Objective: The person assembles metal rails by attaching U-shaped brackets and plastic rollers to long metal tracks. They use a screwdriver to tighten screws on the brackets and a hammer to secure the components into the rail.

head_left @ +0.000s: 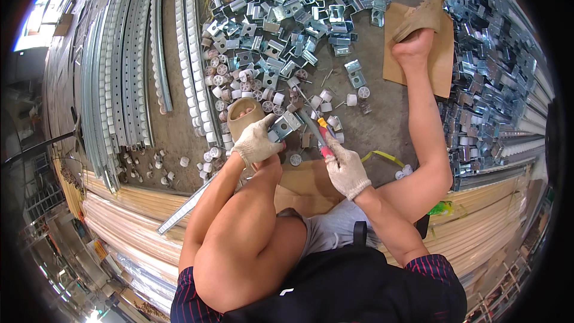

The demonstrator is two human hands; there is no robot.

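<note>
Both my hands wear white knitted gloves. My left hand (256,142) is closed on a bent metal bracket (286,125), a shiny zinc-coloured piece with a round hole, held just beside my sandalled left foot (244,113). My right hand (347,170) wraps round a hand tool (326,148) with a red and dark grey grip. Its head points up and left toward the bracket, and its exact kind is unclear. Close against it shows a yellow and black handle (323,123) with a thin shank; I cannot tell whether that is a separate tool.
A large heap of metal brackets (287,18) lies ahead, with small white rollers (263,93) scattered below it. Long roller tracks (125,60) lie at the left. Cardboard (439,75) sits under my right foot. More brackets (484,84) pile up at the right, and long wrapped strips (131,209) lie behind.
</note>
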